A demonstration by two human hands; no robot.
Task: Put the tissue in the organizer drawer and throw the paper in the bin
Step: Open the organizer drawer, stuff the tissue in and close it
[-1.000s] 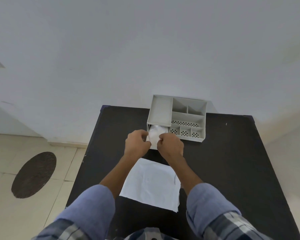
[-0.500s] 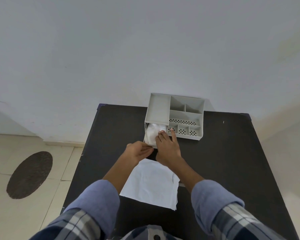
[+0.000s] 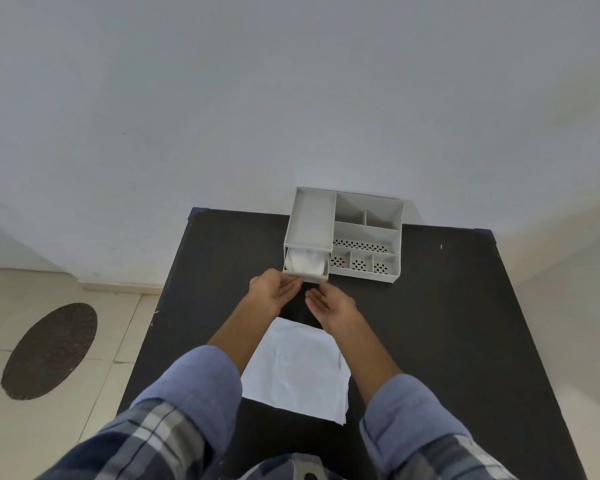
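A grey desk organizer (image 3: 368, 233) stands at the far edge of the black table (image 3: 447, 323). Its drawer (image 3: 312, 277) at the lower left is pulled partly out, and the white tissue (image 3: 305, 261) lies crumpled inside it. My left hand (image 3: 274, 294) is just in front of the drawer, fingers extended and touching its front edge, holding nothing. My right hand (image 3: 329, 303) hovers beside it, palm turned inward, fingers apart and empty. A white sheet of paper (image 3: 298, 372) lies flat on the table between my forearms.
A white wall rises right behind the organizer. To the left of the table is a tiled floor with a dark oval mat (image 3: 49, 351). No bin is in view.
Both hands have let go of the tissue and drawn back from the drawer toward me. The tissue stays inside the drawer.
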